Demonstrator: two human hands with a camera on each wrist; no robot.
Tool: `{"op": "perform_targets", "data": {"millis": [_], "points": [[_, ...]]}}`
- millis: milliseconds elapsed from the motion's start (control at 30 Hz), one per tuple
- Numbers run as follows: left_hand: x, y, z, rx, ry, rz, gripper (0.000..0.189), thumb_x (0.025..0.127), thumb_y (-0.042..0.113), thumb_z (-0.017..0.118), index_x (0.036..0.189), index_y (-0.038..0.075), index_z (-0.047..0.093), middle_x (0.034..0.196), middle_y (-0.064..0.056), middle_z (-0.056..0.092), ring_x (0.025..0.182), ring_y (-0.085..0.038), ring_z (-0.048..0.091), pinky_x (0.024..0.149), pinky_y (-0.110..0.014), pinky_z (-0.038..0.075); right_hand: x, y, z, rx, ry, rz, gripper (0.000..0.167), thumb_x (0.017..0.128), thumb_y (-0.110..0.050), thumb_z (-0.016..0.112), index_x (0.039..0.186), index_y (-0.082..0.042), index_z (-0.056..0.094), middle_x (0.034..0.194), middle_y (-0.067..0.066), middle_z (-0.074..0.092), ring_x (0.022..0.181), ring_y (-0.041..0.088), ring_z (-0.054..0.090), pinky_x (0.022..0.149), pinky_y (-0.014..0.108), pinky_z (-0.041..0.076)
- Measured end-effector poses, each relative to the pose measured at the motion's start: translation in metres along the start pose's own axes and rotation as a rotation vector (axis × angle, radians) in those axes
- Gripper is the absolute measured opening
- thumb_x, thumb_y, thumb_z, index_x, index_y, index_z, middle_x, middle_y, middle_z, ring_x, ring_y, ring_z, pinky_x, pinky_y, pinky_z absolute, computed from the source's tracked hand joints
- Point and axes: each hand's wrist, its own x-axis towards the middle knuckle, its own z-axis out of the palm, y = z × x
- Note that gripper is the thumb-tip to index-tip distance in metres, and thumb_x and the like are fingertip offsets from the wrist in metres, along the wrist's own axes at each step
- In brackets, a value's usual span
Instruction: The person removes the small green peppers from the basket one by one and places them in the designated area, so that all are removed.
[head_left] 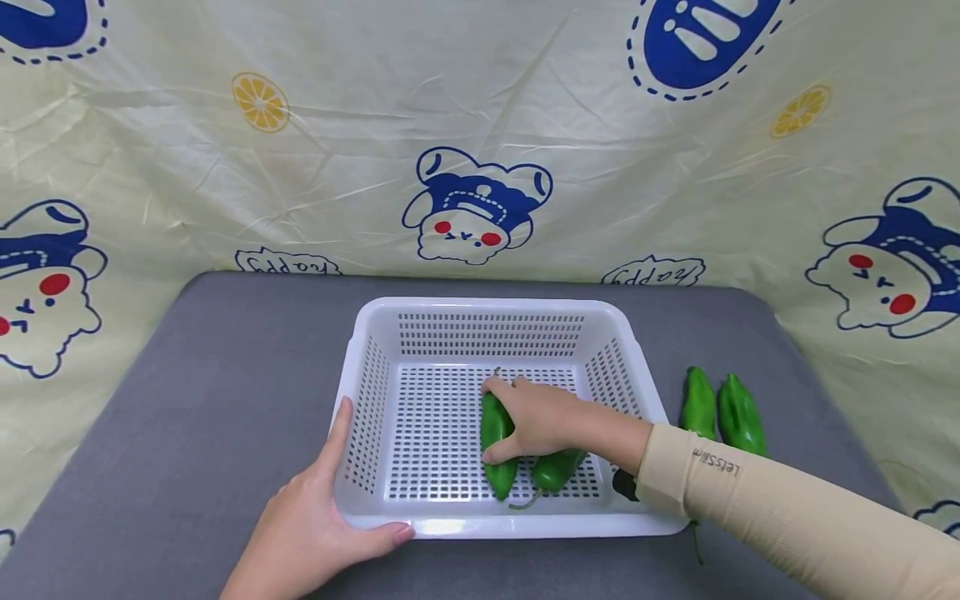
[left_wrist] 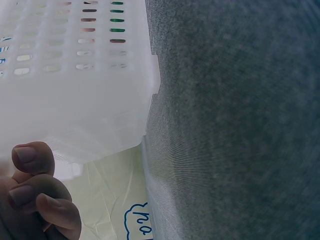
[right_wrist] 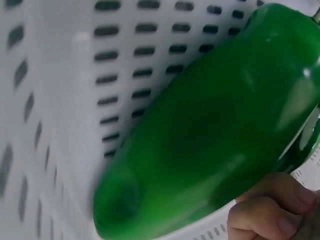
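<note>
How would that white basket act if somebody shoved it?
The white basket would probably slide rather than tip, being wide and low. The many slots in its walls suggest it is light for its size. It is likely fairly stiff, since its far rim runs straight.

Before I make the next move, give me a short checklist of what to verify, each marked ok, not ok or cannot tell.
1. Right hand grip on the pepper: ok, thumb and fingers are around it.
2. Left hand on the basket: ok, at the near left corner, thumb on the near rim.
3. Second pepper in the basket fully visible from the head view: not ok, the right hand and wrist partly cover it.
4. Held pepper lifted off the basket floor: cannot tell.
5. Number of peppers outside: cannot tell; two show, but the sleeve may hide more, as a stem pokes out below it.
</note>
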Motion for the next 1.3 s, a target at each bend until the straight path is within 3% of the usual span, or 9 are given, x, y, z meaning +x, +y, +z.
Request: {"op": "perform_targets", "data": {"millis": [267,633,833,1300], "points": [[-0.001,-0.001,0.001,0.01,0.027,0.048,0.141,0.055,0.075,0.081,0.158,0.039,-0.008,0.145,-0.014,0.054,0.104,-0.02,0.062,0.077,-0.04,0.049,0.006,0.005,0.006,-0.008,-0.071,-0.039,0.086,0.074,-0.056,0.081,0.145,-0.035,0.037,0.109,0.002,0.054,0.085,0.018,0.058,0.061,0.031,0.052],[-0.001,-0.001,0.002,0.007,0.03,0.054,0.14,0.056,0.075,0.082,0.158,0.038,-0.007,0.146,-0.013,0.053,0.101,-0.019,0.062,0.076,-0.039,0.049,0.011,0.013,0.005,-0.027,-0.075,-0.098,0.084,0.073,-0.061,0.079,0.142,-0.036,0.039,0.104,-0.003,0.056,0.085,0.014,0.056,0.069,0.032,0.049],[-0.002,-0.001,0.002,0.009,0.042,0.07,0.141,0.056,0.074,0.082,0.158,0.038,-0.008,0.145,-0.013,0.054,0.102,-0.019,0.062,0.077,-0.04,0.049,0.014,0.015,0.005,-0.024,-0.096,-0.103,0.084,0.072,-0.061,0.08,0.141,-0.037,0.038,0.093,-0.002,0.058,0.081,0.014,0.059,0.067,0.031,0.049],[-0.001,-0.001,0.002,0.013,0.038,0.052,0.14,0.055,0.076,0.081,0.157,0.041,-0.008,0.144,-0.013,0.055,0.101,-0.019,0.062,0.077,-0.04,0.049,0.015,0.015,0.005,-0.014,-0.109,-0.1,0.083,0.072,-0.061,0.081,0.139,-0.038,0.038,0.093,-0.002,0.058,0.08,0.015,0.059,0.065,0.031,0.051]]}}
